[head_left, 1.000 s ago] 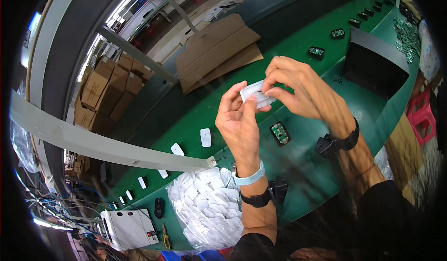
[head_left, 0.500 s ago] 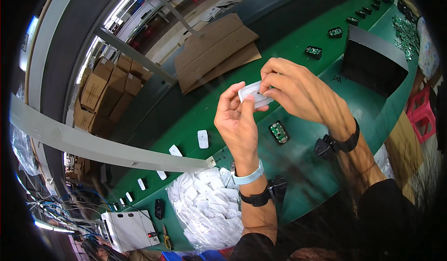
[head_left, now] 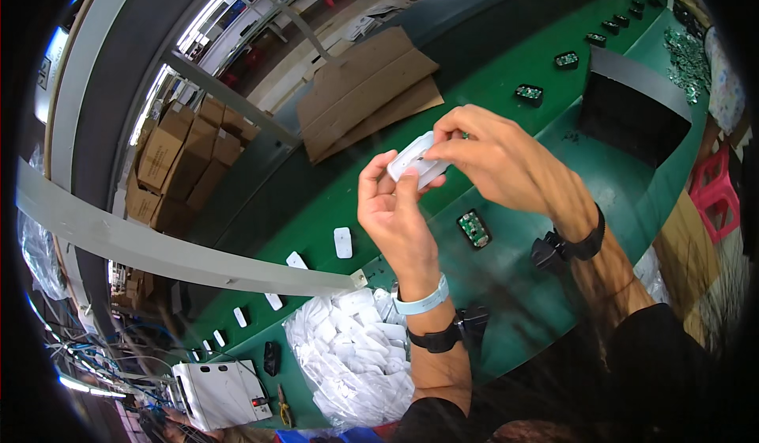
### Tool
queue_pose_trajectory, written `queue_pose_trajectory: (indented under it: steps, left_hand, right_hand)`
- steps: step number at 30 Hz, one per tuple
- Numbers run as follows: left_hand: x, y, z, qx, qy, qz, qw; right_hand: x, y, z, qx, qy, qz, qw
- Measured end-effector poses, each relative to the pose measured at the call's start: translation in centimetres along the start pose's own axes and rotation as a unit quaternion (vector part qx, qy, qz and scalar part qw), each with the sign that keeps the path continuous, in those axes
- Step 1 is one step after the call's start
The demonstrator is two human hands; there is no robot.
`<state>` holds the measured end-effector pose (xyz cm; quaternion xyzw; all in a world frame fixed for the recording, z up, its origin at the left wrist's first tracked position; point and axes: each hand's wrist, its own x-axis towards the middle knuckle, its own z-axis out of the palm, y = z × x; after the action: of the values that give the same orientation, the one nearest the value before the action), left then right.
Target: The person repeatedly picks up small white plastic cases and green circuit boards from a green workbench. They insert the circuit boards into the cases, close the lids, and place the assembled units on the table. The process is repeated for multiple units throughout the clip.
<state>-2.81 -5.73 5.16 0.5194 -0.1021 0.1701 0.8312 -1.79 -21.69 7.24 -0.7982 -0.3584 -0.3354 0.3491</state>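
Above a green conveyor belt (head_left: pixel 506 285), I pinch a small white plastic cover (head_left: pixel 414 160), smooth and round-cornered, between both hands. My left hand (head_left: pixel 393 210) grips its lower edge with thumb and fingertips; my right hand (head_left: pixel 490 154) clamps the upper end, fingers curled over it. The piece is held in the air over the belt, touching nothing else, and my fingers hide part of it.

Below it on the belt lies a black open unit with a green circuit board (head_left: pixel 474 229); like units (head_left: pixel 529 93) sit farther up the line. Flat white covers (head_left: pixel 342 242) lie spaced along the belt to the left. Beside my left forearm, a clear crinkled plastic bag (head_left: pixel 348 356) bulges with more white covers. Flattened brown cardboard sheets (head_left: pixel 368 91) lie beyond the belt, and stacked cardboard cartons (head_left: pixel 178 166) stand at left. A grey box (head_left: pixel 217 395) at the lower edge is too small to make out clearly.
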Motion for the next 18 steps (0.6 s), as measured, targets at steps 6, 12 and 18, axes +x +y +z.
queue_pose_trajectory:
  steps: [6, 12, 18]
  left_hand:
    - [0.6, -1.0, -1.8, 0.013, 0.021, -0.005, 1.000]
    - [0.4, -1.0, -0.8, 0.027, -0.012, 0.001, 1.000]
    - [-0.1, -0.3, -0.2, 0.093, -0.062, 0.036, 0.993]
  right_hand:
    - [0.2, -0.1, 1.5, 0.030, 0.000, -0.023, 0.999]
    - [-0.2, 0.3, 1.2, 0.186, 0.032, 0.095, 0.977]
    - [0.0, 0.2, 1.0, 0.306, 0.029, 0.216, 0.927]
